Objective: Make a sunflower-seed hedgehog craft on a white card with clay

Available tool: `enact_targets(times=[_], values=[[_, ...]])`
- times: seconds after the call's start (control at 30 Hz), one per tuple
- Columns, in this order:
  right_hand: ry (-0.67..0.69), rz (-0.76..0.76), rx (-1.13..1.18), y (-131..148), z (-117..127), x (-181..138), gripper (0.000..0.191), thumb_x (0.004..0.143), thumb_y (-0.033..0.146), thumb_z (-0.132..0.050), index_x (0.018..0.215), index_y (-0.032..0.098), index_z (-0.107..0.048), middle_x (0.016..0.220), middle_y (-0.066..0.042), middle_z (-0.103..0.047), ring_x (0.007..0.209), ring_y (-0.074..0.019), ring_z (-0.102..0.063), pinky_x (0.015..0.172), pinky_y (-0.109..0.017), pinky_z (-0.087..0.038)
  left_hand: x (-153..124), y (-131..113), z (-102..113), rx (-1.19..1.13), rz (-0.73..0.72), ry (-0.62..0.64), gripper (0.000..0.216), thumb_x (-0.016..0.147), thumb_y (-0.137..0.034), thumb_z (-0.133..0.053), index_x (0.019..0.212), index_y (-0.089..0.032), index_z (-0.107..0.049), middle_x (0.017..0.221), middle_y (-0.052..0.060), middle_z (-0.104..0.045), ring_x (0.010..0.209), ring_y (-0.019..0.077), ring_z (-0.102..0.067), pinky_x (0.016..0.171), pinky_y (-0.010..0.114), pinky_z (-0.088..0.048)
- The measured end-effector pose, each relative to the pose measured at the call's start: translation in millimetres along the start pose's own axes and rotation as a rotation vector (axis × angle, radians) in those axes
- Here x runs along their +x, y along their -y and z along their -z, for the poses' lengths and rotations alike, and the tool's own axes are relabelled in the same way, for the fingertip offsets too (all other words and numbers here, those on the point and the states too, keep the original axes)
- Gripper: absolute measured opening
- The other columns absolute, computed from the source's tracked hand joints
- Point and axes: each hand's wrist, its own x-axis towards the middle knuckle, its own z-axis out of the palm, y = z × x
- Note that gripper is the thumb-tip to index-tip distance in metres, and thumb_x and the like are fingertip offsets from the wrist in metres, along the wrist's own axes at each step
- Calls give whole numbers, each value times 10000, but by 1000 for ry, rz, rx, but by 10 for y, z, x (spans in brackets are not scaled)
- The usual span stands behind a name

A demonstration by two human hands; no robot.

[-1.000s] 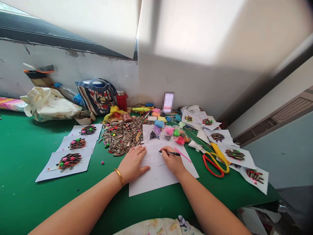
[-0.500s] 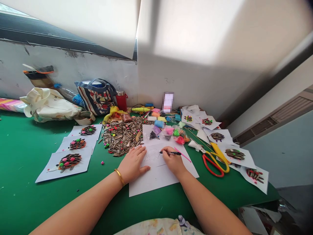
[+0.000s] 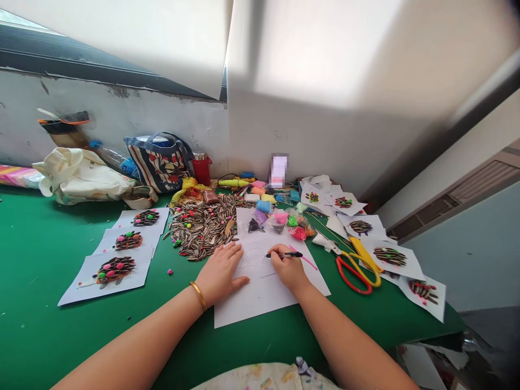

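My left hand (image 3: 220, 272) lies flat with fingers spread on a white sheet of paper (image 3: 260, 295), holding it down on the green table (image 3: 36, 254). A gold bangle sits on that wrist. My right hand (image 3: 287, 267) is closed round a black pen (image 3: 284, 254), whose tip rests on a faint outline drawing (image 3: 254, 259) on the sheet. A pink stick (image 3: 304, 258) lies just right of the pen.
A heap of sunflower seeds (image 3: 203, 225) lies beyond my left hand. Small bags of coloured clay (image 3: 290, 223) sit behind the sheet. Red and yellow scissors (image 3: 357, 265) lie to the right. Finished seed pictures (image 3: 114, 270) line both sides. Bags (image 3: 160, 160) stand against the wall.
The pen in my right hand has shifted slightly to the right on the drawing. My left hand has stayed in place.
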Motion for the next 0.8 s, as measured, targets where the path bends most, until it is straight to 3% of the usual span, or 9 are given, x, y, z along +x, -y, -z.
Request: enact_targets(times=[0.4,0.53,0.8], values=[[-2,-7,56,-33,-11,-1,200,791,248,-432,759,230,-629,765,-2,-664,782,-200,-598,684,-290,-423,4,7,-9,-6,3,0,691,779,-523,-649,1355,-171,-500,1482,127,-431,1395,312,-333,1163,512,-229],[-56,22,50,-44,-21,38,198,818,275,-442,804,230,-634,846,-18,-683,847,-210,-604,729,-301,-436,2,0,1,3,4,8,694,785,-526,-642,1361,-167,-497,1486,127,-426,1397,309,-331,1165,506,-229],[-7,72,69,-21,-29,57,203,863,337,-464,896,229,-633,857,-15,-681,829,-199,-621,755,-309,-454,12,9,-8,-3,5,2,698,778,-519,-652,1361,-167,-497,1480,124,-434,1399,307,-328,1165,509,-229]])
